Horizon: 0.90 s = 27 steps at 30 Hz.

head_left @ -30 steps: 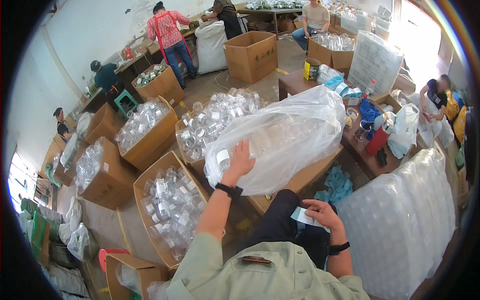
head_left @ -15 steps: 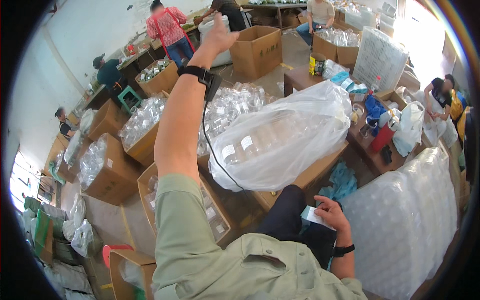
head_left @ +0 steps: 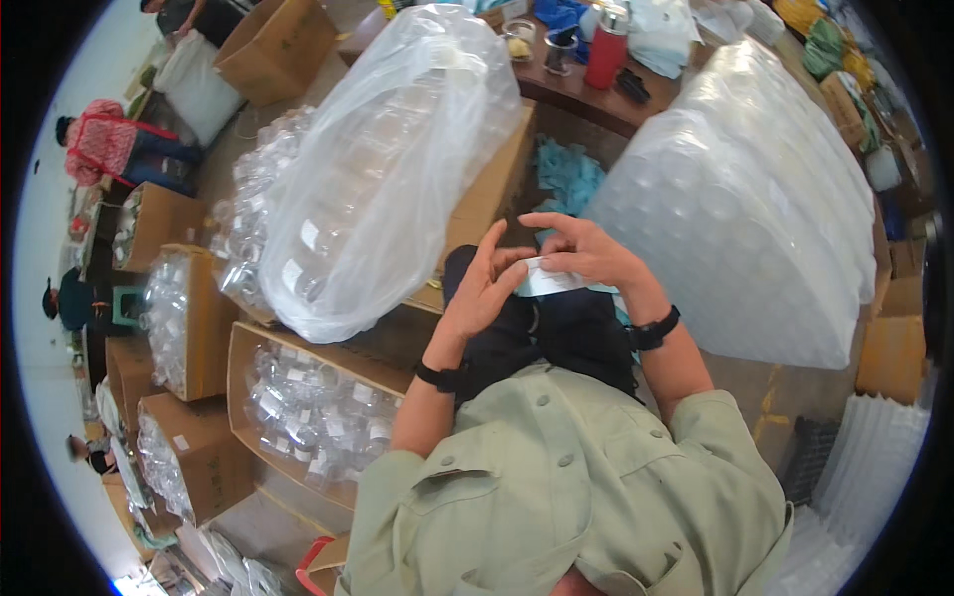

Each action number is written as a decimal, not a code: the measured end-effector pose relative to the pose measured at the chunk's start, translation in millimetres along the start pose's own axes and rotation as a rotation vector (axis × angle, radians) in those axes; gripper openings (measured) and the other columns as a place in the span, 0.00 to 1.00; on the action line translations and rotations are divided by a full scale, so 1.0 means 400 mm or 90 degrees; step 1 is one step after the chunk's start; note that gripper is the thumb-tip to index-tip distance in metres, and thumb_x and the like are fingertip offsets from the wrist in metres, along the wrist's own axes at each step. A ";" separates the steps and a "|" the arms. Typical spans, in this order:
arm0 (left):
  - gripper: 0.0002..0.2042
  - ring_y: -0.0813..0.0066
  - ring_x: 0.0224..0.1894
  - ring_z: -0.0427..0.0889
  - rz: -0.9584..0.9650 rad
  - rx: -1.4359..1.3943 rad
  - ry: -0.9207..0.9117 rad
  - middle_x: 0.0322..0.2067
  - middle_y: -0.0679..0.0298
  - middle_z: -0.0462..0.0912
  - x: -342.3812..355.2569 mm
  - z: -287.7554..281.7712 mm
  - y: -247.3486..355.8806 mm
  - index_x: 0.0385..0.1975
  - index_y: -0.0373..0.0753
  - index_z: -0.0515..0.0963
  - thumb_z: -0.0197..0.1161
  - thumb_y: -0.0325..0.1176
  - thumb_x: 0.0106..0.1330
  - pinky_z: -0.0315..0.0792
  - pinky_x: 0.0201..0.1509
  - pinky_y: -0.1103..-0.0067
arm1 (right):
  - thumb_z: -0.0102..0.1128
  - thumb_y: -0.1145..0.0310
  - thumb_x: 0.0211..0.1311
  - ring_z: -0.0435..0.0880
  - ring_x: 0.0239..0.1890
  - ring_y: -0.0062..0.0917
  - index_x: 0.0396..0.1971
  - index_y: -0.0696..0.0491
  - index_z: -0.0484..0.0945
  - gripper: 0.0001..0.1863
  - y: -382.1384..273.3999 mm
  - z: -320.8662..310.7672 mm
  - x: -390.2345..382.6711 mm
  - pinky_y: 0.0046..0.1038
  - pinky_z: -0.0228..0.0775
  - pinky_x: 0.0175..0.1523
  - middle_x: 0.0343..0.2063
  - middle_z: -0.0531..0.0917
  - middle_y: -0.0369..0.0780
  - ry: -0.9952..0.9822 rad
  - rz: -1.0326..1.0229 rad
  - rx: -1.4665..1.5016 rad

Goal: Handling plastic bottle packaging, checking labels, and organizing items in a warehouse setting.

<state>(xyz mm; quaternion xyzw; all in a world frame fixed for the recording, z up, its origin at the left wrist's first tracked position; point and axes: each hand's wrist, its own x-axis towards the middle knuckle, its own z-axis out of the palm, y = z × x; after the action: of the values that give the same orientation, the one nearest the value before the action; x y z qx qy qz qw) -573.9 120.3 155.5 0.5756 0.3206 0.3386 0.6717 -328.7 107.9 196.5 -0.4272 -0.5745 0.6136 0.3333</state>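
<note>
My right hand [head_left: 594, 252] holds a small white label sheet [head_left: 549, 282] over my lap, its index finger stretched out above it and a light blue edge showing along the sheet. At the sheet's left corner, my left hand [head_left: 482, 293] pinches with thumb and a fingertip, its other fingers raised. Just ahead and to the left lies a large clear plastic bag [head_left: 383, 189] of clear plastic bottles, a few with white labels. It rests on a cardboard box [head_left: 489, 184]. Crumpled blue backing paper [head_left: 566, 176] lies beyond my hands.
An open carton [head_left: 238, 372] of labelled clear bottles stands at my left, with more cartons behind. On my right is a tall plastic-wrapped bale [head_left: 735, 214] of containers. A brown table [head_left: 586, 99] ahead carries a red flask [head_left: 607, 50]. Several people work at the far left.
My left arm has come down from its raised reach, and the left hand now meets the label sheet in my right hand. The view has turned downward and to the right.
</note>
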 end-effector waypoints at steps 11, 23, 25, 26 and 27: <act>0.33 0.76 0.53 0.84 -0.093 -0.089 0.016 0.51 0.59 0.86 -0.096 -0.053 0.028 0.75 0.37 0.63 0.67 0.22 0.70 0.78 0.59 0.75 | 0.68 0.72 0.66 0.76 0.31 0.13 0.75 0.53 0.67 0.37 0.054 0.008 -0.025 0.22 0.71 0.37 0.30 0.81 0.31 -0.050 0.014 0.007; 0.48 0.70 0.52 0.87 0.129 0.207 0.335 0.50 0.54 0.89 -0.010 -0.513 0.455 0.81 0.33 0.38 0.70 0.32 0.73 0.78 0.60 0.73 | 0.72 0.75 0.62 0.80 0.33 0.16 0.72 0.57 0.70 0.37 0.154 0.017 -0.040 0.22 0.71 0.39 0.33 0.86 0.35 -0.037 0.082 0.081; 0.49 0.69 0.48 0.88 0.210 0.283 0.421 0.50 0.50 0.89 0.007 -0.645 0.654 0.80 0.31 0.39 0.72 0.34 0.72 0.81 0.53 0.73 | 0.72 0.75 0.61 0.80 0.33 0.16 0.71 0.57 0.71 0.37 0.166 0.015 -0.032 0.22 0.72 0.39 0.33 0.86 0.35 -0.029 0.066 0.086; 0.45 0.69 0.47 0.88 0.260 0.291 0.445 0.47 0.51 0.89 0.018 -0.714 0.740 0.78 0.28 0.46 0.71 0.34 0.71 0.81 0.52 0.74 | 0.72 0.75 0.60 0.81 0.33 0.16 0.71 0.57 0.71 0.37 0.153 0.022 -0.028 0.22 0.72 0.39 0.33 0.86 0.36 -0.020 0.070 0.097; 0.43 0.69 0.46 0.88 0.245 0.365 0.449 0.45 0.52 0.89 0.037 -0.723 0.849 0.77 0.27 0.49 0.71 0.34 0.70 0.81 0.50 0.74 | 0.72 0.75 0.60 0.81 0.33 0.16 0.71 0.57 0.71 0.37 0.141 0.028 -0.032 0.22 0.72 0.39 0.33 0.86 0.36 -0.020 0.073 0.097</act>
<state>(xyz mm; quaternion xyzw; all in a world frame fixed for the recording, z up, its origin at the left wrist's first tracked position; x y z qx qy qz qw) -832.0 330.1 453.1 0.6365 0.4963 0.5289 0.2623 -329.0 84.9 142.2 -0.4229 -0.5057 0.6804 0.3202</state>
